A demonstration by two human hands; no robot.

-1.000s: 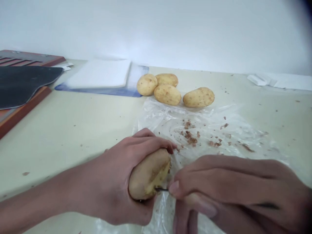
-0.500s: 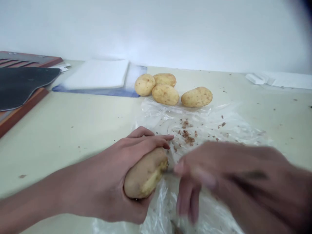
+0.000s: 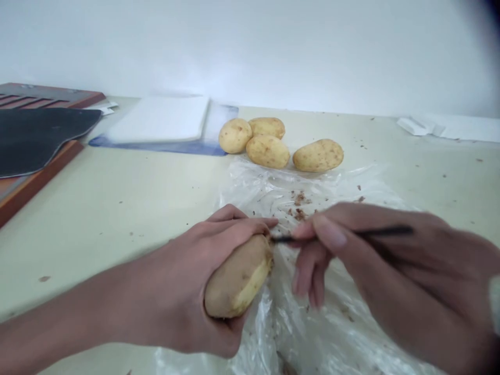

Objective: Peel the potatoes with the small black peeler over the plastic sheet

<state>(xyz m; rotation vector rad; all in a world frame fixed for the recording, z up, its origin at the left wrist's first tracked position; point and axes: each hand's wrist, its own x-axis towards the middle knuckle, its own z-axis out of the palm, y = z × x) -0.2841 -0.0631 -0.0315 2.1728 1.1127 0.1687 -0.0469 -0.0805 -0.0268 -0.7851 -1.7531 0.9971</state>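
Note:
My left hand [image 3: 195,281] is wrapped round a brownish potato [image 3: 230,278] with a pale yellow strip bared along its right side. Between the thumb and fingers of my right hand [image 3: 375,271] is a thin dark tool [image 3: 385,230]. Its tip meets the upper right end of the potato, where the contact is blurred. Beneath both hands lies a crinkled clear plastic sheet [image 3: 258,328], strewn with brown peel scraps [image 3: 300,213].
Several pale potatoes [image 3: 318,155] rest behind the plastic. A white pad [image 3: 160,120] lies on a blue-edged sheet at the back left. Far left are a black mat [image 3: 42,135] and a reddish-brown frame [image 3: 47,177]. White paper [image 3: 464,127] lies at the back right.
My right hand and the dark tool have moved up and slightly right, from the potato's right side to its upper end. The view has shifted slightly; my left hand keeps its hold.

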